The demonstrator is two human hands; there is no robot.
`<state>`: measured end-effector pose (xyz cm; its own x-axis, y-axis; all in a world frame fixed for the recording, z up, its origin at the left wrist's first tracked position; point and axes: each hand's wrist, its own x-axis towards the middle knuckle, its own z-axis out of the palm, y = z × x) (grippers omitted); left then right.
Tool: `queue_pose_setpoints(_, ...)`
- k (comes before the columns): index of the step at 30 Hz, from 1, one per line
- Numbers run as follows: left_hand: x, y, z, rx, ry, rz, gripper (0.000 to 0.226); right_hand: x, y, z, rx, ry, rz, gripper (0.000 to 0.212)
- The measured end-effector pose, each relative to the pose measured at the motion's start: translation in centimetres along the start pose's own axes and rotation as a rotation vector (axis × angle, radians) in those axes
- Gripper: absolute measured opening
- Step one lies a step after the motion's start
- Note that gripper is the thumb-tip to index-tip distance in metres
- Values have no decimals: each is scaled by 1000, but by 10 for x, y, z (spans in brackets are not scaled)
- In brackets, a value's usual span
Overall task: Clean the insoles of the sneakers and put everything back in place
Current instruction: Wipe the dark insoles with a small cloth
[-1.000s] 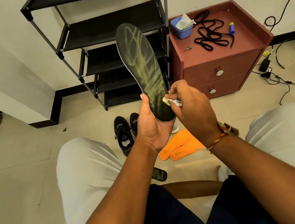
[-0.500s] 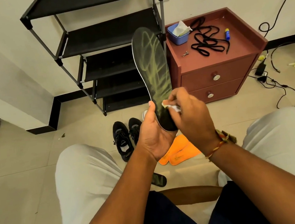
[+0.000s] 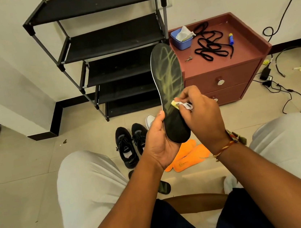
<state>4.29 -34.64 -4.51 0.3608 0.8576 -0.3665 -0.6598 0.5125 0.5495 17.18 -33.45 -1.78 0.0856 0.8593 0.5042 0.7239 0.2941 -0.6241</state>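
My left hand (image 3: 159, 143) grips the heel of a black insole (image 3: 169, 85) streaked with yellow and holds it upright in front of me. My right hand (image 3: 201, 115) pinches a small white wipe (image 3: 180, 105), stained yellow, against the insole's middle. Two orange insoles (image 3: 191, 156) lie on the floor below my hands. A pair of black sneakers (image 3: 131, 142) stands on the tiles to their left. Part of another dark insole (image 3: 163, 187) shows under my left forearm.
A black shoe rack (image 3: 110, 43) stands against the wall. The red nightstand (image 3: 223, 63) to its right carries a blue tub of wipes (image 3: 182, 38), black laces (image 3: 210, 46) and a small blue tube (image 3: 231, 38). A white shoe's toe (image 3: 149, 120) peeks behind my left hand. Cables (image 3: 282, 86) trail on the floor at right.
The insole has swung from leaning left to nearly upright, and my right hand with the wipe has moved slightly up along it. My view has shifted a little.
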Motion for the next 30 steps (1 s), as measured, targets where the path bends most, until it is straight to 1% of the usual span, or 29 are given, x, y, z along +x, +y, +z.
queue_pose_setpoints(3,2,3,-2,4,-21,59,49,-4,2,1,-20,-36,-48,6)
queue_pose_setpoints(5,4,5,-4,-5,-29,86,43,-6,3,2,-4,-36,-96,11)
queue_pose_setpoints(8,3,8,-4,-41,-54,112,39,-10,-2,5,19,-66,-113,16)
queue_pose_setpoints(11,0,13,-5,-53,-93,116,46,-16,-8,11,-36,-107,-133,21)
queue_pose_setpoints(13,-3,14,-3,-33,-84,91,52,-18,-8,12,-48,-123,-133,23)
queue_pose_setpoints(15,-3,15,0,-10,-46,62,56,-18,-8,11,-14,-134,-133,22)
queue_pose_setpoints(17,-4,16,1,-12,-5,25,66,-21,-12,11,22,-139,-167,20)
queue_pose_setpoints(19,-6,18,3,-15,4,-22,80,-28,-20,12,46,-152,-208,21)
queue_pose_setpoints(20,-6,19,3,-11,1,-34,83,-31,-25,12,49,-163,-225,21)
queue_pose_setpoints(24,-7,15,2,-6,-9,-40,81,-25,-21,6,-30,-183,-269,21)
queue_pose_setpoints(27,-5,9,1,35,-11,-16,74,-6,-6,-2,-128,-95,-186,19)
queue_pose_setpoints(30,-3,8,-3,84,-10,-20,76,-5,-5,-4,-114,-72,-141,18)
